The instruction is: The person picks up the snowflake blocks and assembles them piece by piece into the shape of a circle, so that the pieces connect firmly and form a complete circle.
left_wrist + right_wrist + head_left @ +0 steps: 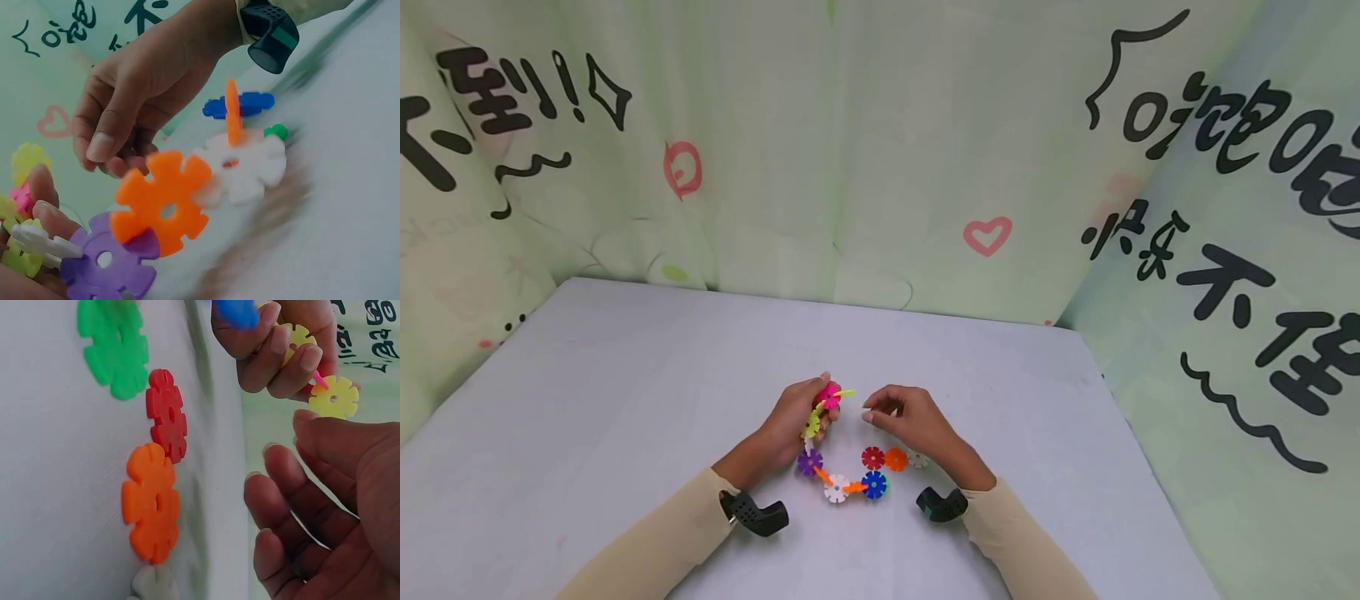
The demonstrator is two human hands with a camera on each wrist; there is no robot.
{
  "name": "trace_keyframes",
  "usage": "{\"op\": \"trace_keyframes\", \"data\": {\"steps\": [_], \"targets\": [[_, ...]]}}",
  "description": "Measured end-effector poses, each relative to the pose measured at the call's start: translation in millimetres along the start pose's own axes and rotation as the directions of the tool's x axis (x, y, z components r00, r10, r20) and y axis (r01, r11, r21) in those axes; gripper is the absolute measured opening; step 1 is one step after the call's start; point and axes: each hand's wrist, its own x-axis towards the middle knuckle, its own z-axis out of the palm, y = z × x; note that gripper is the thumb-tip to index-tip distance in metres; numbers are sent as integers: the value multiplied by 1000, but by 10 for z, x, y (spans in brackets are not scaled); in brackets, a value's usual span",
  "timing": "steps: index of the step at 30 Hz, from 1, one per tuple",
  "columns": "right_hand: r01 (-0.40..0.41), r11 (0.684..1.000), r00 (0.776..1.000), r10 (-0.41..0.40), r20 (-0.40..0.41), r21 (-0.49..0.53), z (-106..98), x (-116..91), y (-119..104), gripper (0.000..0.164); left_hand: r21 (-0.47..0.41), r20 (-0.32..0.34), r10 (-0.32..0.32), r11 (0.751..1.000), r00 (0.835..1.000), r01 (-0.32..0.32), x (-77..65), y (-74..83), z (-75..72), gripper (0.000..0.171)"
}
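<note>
My left hand [797, 421] grips one end of a chain of plastic snowflake discs, near a pink disc [830, 395] and a yellow disc [812, 425]. Another yellow disc [334, 397] sticks out past the fingertips. From the hand the chain runs down through a white disc, a purple disc [109, 259], an orange disc [164, 203] and a second white disc [247, 169] to a blue disc [874, 484]. To the right of the left hand, my right hand [917, 417] hovers with loosely bent fingers and nothing between them.
On the white tabletop [625, 400] lie a green disc [115, 347], a red disc [167, 419], an orange disc [152, 503] and a whitish disc [917, 459], below the right hand. Whether they join the chain I cannot tell. A printed curtain [850, 167] stands behind.
</note>
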Motion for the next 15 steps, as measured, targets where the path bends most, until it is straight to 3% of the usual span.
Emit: {"op": "trace_keyframes", "data": {"steps": [6,15], "targets": [[-86,996,981,91,174,-35,-18,-82,45,10,4,-17,14,1000,1000,-14,-7,17,-34,34],[-54,998,967,60,248,-33,-19,-141,110,12,59,-12,-9,998,1000,10,-53,45,-36,38]]}}
